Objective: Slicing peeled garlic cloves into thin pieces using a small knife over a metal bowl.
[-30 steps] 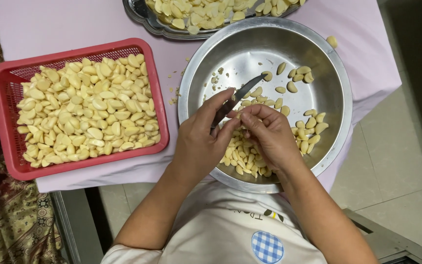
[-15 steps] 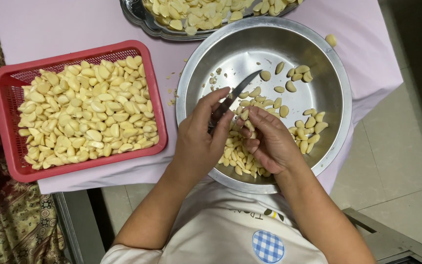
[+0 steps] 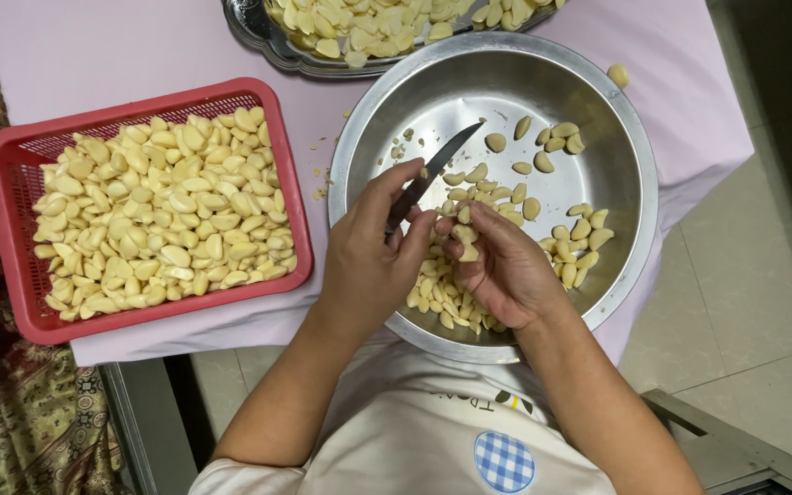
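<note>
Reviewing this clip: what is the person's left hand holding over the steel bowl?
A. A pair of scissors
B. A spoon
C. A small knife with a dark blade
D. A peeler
C. The left hand grips a small knife, its dark blade pointing up and away over the steel bowl, while the right hand pinches a garlic clove beside it.

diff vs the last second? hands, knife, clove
Right hand dropped toward the cloves in the bowl half a second ago, now holds a clove by the left hand. Left kept its grip on the knife. Red basket and tray unmoved.
</note>
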